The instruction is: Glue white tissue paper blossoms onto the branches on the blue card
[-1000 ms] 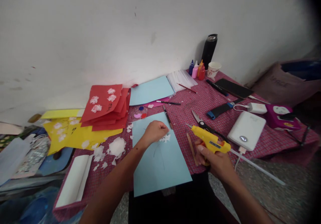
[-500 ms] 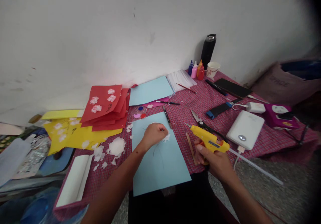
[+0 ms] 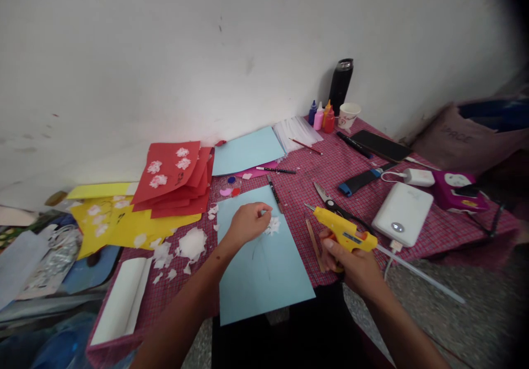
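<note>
Lying near the middle of my feed is the light blue sheet point(image 3: 264, 286), on the checked tablecloth point(image 3: 306, 165), its near edge reaching over the wearer's lap. Thin dark lines run up it to a white paper cluster point(image 3: 273, 225) on its twelve-o'clock half.

The left hand point(image 3: 250, 221) hovers over the sheet, toward eleven o'clock from its middle, beside the cluster. Its fingers are curled, thumb and forefinger close together — from here I can't tell whether they pinch anything.

Between two and three o'clock from the sheet, I have the right hand point(image 3: 351, 261) wrapped firmly round the handle of a yellow glue gun point(image 3: 343, 227). The metal tip points toward ten o'clock, clear of the sheet, and a pale glue stick point(image 3: 425, 278) trails from the back toward four. A flat wooden stick point(image 3: 314, 241) lies just beside that hand's fingers.

Further out, scissors point(image 3: 334, 206) lie at two o'clock, with a white power bank point(image 3: 403, 215) beyond the gun. A dark pen point(image 3: 274, 194) rests at twelve. Torn white scraps point(image 3: 192, 243) spread at nine — red sheets point(image 3: 171, 176) with pink-white blossoms lie between ten and eleven. Paint bottles point(image 3: 322, 118) stand at one o'clock.
</note>
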The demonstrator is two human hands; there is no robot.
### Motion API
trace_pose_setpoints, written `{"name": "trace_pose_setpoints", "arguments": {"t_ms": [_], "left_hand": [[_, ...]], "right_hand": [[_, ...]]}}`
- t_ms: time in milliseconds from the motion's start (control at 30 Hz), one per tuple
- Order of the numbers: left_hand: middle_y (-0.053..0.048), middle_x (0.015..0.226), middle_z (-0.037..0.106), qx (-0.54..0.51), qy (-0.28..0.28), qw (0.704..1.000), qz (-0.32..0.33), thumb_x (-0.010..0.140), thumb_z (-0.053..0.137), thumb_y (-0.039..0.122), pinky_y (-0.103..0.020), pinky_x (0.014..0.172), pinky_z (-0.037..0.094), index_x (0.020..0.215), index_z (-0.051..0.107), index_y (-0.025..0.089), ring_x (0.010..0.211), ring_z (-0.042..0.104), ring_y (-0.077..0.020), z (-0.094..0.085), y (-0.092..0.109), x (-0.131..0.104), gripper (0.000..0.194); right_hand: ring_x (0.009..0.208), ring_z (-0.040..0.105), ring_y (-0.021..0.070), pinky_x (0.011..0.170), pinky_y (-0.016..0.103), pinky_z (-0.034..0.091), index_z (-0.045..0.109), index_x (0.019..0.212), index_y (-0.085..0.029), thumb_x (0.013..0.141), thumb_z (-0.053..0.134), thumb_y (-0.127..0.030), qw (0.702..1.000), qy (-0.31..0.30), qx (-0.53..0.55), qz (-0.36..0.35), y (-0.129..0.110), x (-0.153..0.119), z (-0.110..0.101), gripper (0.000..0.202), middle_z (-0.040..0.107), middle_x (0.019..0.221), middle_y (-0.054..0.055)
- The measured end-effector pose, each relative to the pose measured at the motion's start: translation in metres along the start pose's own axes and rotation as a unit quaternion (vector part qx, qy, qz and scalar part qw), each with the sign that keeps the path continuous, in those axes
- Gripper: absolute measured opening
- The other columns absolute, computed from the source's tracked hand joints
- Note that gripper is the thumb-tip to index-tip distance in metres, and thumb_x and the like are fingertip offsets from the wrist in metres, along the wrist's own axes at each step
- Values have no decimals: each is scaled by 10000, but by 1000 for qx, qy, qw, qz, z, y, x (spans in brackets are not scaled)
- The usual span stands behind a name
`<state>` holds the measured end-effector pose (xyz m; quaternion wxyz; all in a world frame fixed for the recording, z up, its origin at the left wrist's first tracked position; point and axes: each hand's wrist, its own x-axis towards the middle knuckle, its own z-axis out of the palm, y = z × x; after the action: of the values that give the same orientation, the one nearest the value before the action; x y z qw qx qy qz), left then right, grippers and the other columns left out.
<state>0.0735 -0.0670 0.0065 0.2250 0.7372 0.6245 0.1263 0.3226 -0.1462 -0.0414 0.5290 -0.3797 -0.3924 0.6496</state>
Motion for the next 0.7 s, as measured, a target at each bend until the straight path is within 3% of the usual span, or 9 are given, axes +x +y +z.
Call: {"name": "trace_pose_setpoints", "arguments": {"t_ms": [100,233,567,700], "left_hand": [[-7,953,741,11,-23,998,66,866,418,198,-264,758,487,1199,676,261,840,654,-162,-4,-1,-2,426],[3,1126,711,66,-65,987,128,882,392,178,-303,886,489,1225,658,308,994,645,-182,-5,1,-4,453],[-1,1138,707,103,-83,983,128,903,372,181,-336,928,489,1168,682,286,1045,639,-196,-2,2,-6,421],[-13,1130,704,76,-66,987,129,907,369,173,-324,899,495,1230,647,277,1011,642,-188,-9,1,-9,439]], "right_hand": [[432,475,112,468,265,437,582,981,-203,876,634,-319,1000,-1,6,7,-1,0,1,165,515,510,-60],[437,480,115,469,268,444,576,970,-207,877,639,-322,1000,5,8,11,-3,0,2,161,521,517,-59],[420,483,122,456,282,448,575,965,-211,867,643,-324,1000,8,14,12,-3,1,3,164,521,513,-63],[413,485,125,451,286,449,575,955,-204,852,657,-352,1000,21,-5,16,-5,0,4,198,517,513,-63]]}}
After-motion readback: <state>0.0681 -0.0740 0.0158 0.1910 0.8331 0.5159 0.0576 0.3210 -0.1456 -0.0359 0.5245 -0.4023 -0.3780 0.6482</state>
